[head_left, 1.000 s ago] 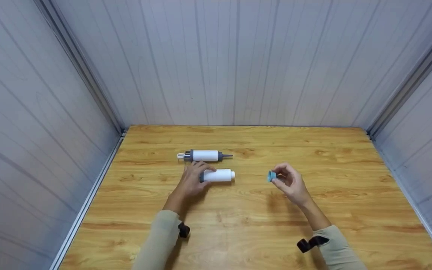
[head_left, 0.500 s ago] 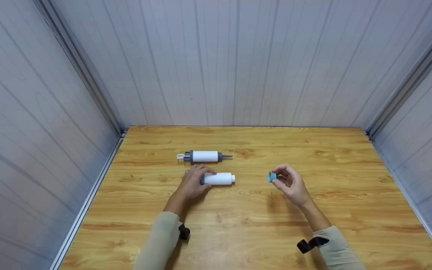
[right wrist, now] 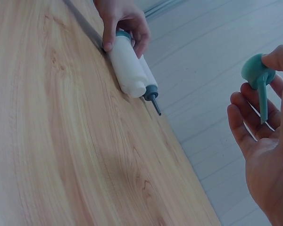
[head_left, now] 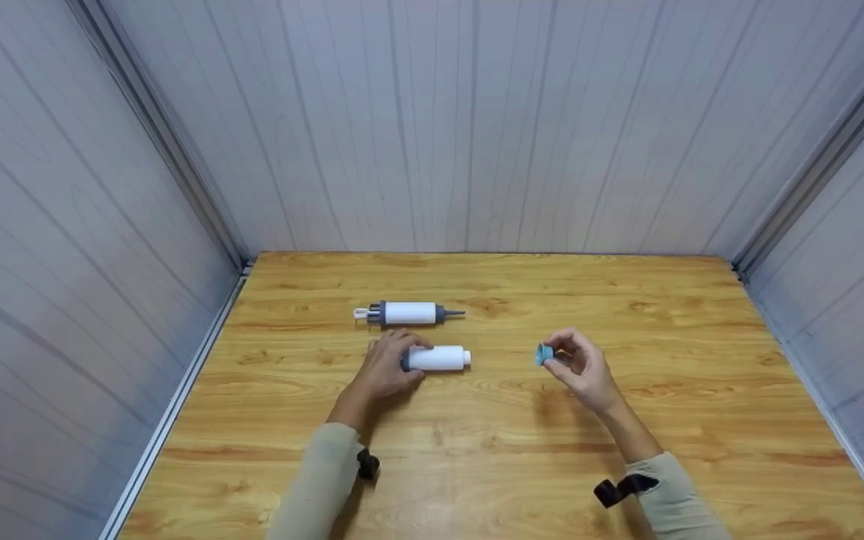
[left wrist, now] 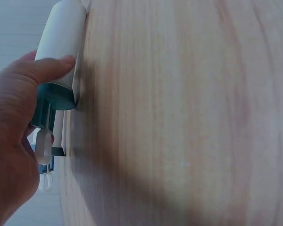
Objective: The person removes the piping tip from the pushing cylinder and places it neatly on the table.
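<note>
My left hand grips the grey end of a white syringe-like tube, which lies on the wooden table with its bare, narrow white end pointing right. In the left wrist view the thumb presses along this tube, and a pale loop handle sticks out behind its collar. My right hand pinches a blue-green nozzle above the table, apart from the tube. The right wrist view shows this nozzle as a round cap with a thin tapered spout, held between thumb and fingers.
A second white syringe-like tube lies just behind the first, with grey ends, a loop handle on the left and a thin nozzle on the right. Pale panelled walls enclose the wooden table at the back and sides.
My left hand and the tube it grips have shifted slightly toward me, widening the gap from the second tube. My right hand stays almost still with the nozzle.
</note>
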Action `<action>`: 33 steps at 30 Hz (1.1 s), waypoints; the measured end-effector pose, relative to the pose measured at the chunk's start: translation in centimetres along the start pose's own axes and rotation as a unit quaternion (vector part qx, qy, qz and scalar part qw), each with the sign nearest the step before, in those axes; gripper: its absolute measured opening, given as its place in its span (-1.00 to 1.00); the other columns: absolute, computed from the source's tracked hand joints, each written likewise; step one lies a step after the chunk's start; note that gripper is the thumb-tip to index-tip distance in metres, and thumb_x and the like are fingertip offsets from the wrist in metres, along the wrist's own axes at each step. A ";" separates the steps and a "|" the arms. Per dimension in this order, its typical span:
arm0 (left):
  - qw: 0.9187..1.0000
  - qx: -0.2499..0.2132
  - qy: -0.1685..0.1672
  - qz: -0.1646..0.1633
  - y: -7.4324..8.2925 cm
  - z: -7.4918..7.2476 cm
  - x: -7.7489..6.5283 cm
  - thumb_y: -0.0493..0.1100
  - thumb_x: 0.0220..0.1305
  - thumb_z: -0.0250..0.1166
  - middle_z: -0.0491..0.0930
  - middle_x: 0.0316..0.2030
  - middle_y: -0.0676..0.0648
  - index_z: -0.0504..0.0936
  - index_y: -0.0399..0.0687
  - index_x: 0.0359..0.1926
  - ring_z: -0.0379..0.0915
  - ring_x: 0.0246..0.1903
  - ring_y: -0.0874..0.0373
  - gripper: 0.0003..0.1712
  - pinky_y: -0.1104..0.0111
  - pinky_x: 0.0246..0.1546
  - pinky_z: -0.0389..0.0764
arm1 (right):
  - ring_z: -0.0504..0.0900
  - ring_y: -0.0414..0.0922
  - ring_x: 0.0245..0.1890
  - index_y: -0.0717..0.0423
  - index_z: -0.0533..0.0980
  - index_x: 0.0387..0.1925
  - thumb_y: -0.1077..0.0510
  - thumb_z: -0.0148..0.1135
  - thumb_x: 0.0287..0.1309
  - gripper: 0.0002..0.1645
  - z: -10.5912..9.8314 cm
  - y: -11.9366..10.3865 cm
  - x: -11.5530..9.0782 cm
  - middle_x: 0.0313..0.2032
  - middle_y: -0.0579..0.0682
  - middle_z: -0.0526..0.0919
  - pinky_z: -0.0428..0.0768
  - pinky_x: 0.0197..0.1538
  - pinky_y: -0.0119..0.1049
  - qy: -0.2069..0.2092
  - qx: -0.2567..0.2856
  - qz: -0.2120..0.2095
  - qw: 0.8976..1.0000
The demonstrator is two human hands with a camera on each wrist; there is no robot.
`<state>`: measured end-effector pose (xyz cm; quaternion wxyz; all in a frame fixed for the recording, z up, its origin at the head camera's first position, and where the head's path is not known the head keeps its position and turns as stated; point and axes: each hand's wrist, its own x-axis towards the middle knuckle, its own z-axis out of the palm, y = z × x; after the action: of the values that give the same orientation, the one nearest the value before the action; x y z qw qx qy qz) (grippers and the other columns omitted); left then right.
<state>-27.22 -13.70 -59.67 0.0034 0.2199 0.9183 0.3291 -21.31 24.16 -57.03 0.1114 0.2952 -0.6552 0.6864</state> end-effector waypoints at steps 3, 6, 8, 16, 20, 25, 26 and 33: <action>1.000 0.003 0.006 0.001 0.0 -0.1 -0.1 -0.17 0.24 0.69 0.72 0.27 -0.14 0.75 0.09 0.26 0.57 0.31 -0.19 -0.43 -0.20 0.31 0.42 | 0.71 -0.29 -0.03 0.76 0.39 0.05 0.71 0.14 0.29 -0.69 0.1 0.0 0.0 -0.03 -0.17 0.72 0.76 0.04 -0.52 0.003 0.002 -0.003 1.000; 1.000 0.003 0.015 0.002 0.0 -0.2 -0.1 -0.14 0.20 0.72 0.71 0.26 -0.14 0.75 0.11 0.31 0.56 0.30 -0.21 -0.35 -0.24 0.34 0.38 | 0.71 -0.33 -0.02 0.78 0.38 0.04 0.74 0.11 0.26 -0.68 0.1 0.0 0.1 -0.02 -0.18 0.71 0.75 0.04 -0.53 0.003 0.003 -0.011 1.000; 1.000 0.003 0.019 0.003 0.0 -0.2 -0.2 -0.12 0.20 0.73 0.70 0.27 -0.14 0.75 0.12 0.32 0.56 0.31 -0.22 -0.34 -0.28 0.39 0.36 | 0.72 -0.35 -0.02 0.79 0.37 0.04 0.74 0.11 0.26 -0.68 0.1 0.1 0.1 -0.02 -0.17 0.71 0.75 0.04 -0.54 0.002 0.005 -0.014 1.000; 1.000 -0.002 0.022 -0.011 0.3 -0.5 -0.3 -0.07 0.24 0.73 0.67 0.32 -0.13 0.73 0.18 0.35 0.49 0.43 -0.23 -0.33 -0.31 0.48 0.31 | 0.73 -0.35 0.00 0.80 0.37 0.07 0.70 0.15 0.29 -0.66 0.2 -0.1 0.1 -0.01 -0.19 0.72 0.75 0.07 -0.55 0.003 0.009 0.006 1.000; 1.000 -0.004 0.026 -0.003 0.4 -0.6 -0.4 -0.06 0.24 0.73 0.68 0.32 -0.13 0.73 0.15 0.35 0.50 0.41 -0.21 -0.33 -0.28 0.44 0.33 | 0.71 -0.35 0.00 0.79 0.41 0.07 0.69 0.17 0.30 -0.67 0.2 -0.1 0.3 -0.01 -0.19 0.73 0.74 0.08 -0.55 0.000 0.005 0.015 1.000; 1.000 -0.009 0.029 0.002 0.5 -0.8 -0.4 -0.05 0.26 0.72 0.68 0.33 -0.14 0.74 0.11 0.33 0.51 0.40 -0.21 -0.36 -0.28 0.40 0.35 | 0.71 -0.33 -0.01 0.79 0.43 0.08 0.68 0.18 0.31 -0.67 0.1 0.0 0.3 -0.02 -0.19 0.74 0.74 0.10 -0.54 -0.008 0.006 0.015 1.000; 1.000 -0.010 0.028 0.000 0.5 -0.8 -0.4 -0.04 0.26 0.71 0.68 0.34 -0.14 0.74 0.11 0.33 0.50 0.41 -0.22 -0.37 -0.29 0.41 0.34 | 0.71 -0.32 -0.01 0.79 0.43 0.08 0.68 0.18 0.31 -0.67 0.0 0.1 0.3 -0.02 -0.20 0.75 0.74 0.10 -0.53 -0.008 0.007 0.015 1.000; 0.999 -0.016 0.030 -0.009 1.1 -1.2 -0.4 0.00 0.31 0.68 0.63 0.40 -0.15 0.73 0.13 0.36 0.43 0.52 -0.24 -0.37 -0.50 0.57 0.24 | 0.72 -0.34 -0.01 0.78 0.45 0.09 0.67 0.21 0.30 -0.66 -0.2 0.6 0.4 -0.03 -0.21 0.75 0.74 0.09 -0.54 -0.010 -0.004 0.019 1.000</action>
<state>-26.64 -13.84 -58.13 -0.0182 0.2016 0.9145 0.3503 -22.01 24.16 -57.33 0.0928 0.2894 -0.6647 0.6825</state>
